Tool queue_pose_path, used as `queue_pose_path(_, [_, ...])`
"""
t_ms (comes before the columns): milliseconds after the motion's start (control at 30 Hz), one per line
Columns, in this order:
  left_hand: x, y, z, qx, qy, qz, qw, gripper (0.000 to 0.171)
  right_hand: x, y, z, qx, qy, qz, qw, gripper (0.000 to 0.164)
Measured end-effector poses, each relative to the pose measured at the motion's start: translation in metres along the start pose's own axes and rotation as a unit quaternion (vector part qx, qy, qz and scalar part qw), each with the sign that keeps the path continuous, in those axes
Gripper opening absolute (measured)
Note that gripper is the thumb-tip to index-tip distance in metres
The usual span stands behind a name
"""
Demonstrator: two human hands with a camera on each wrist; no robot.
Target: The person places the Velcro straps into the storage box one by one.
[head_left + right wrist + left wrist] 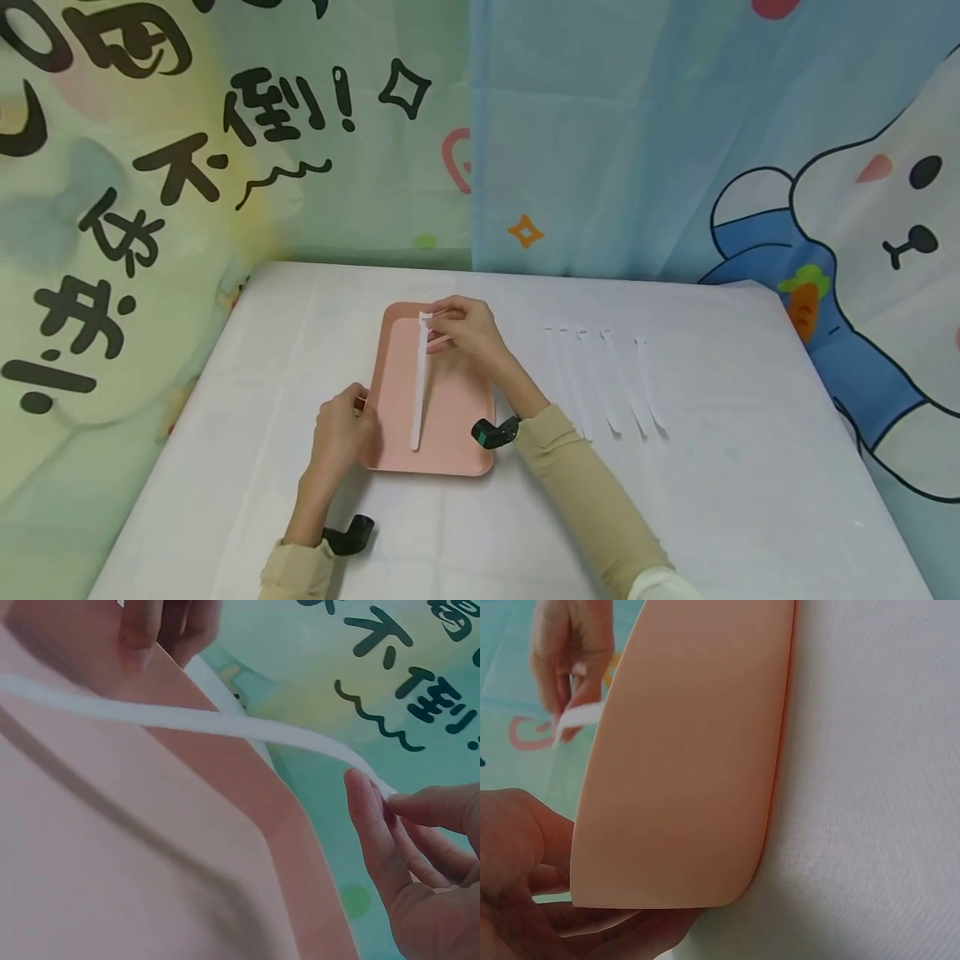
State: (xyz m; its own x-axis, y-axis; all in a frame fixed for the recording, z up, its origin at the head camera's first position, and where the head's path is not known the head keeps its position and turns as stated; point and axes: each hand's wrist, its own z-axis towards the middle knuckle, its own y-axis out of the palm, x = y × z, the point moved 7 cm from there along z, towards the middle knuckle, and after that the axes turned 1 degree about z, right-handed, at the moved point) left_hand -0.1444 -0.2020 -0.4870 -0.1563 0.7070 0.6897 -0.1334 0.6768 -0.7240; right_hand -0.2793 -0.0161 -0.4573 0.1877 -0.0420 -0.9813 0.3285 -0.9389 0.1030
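On my feeds the tray (690, 750) looks like smooth, matt plastic, and the strip (187, 720) like dull paper. I see finely textured cloth on the table (870, 780), lightly rippled printed fabric for the backdrop (585, 158), matt cloth sleeves (592, 492).

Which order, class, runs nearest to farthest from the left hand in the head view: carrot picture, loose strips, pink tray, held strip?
1. Pink tray: held at its left rim by the left hand.
2. Held strip: over the tray, pinched by the right hand.
3. Loose strips: on the table, right of the tray.
4. Carrot picture: on the backdrop, far right.
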Motion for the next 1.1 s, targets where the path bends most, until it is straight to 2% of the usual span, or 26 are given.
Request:
queue_pose_path(333, [0.0, -0.002, 0.001, 0.003, -0.004, 0.007, 1.0, 0.015, 0.015, 0.021, 0.012, -0.006, 0.016, 0.033, 0.999, 0.029])
queue_pose_path(700, [-0.003, 0.001, 0.001, 0.012, 0.001, 0.002, 0.9999, 0.016, 0.033, 0.034, 0.02, 0.019, 0.027, -0.016, 0.999, 0.021])
queue_pose_path(1100, [0.0, -0.001, 0.0, 0.021, 0.001, 0.017, 0.9997, 0.012, 0.048, 0.047, 0.029, 0.02, 0.029, -0.03, 0.999, 0.016])
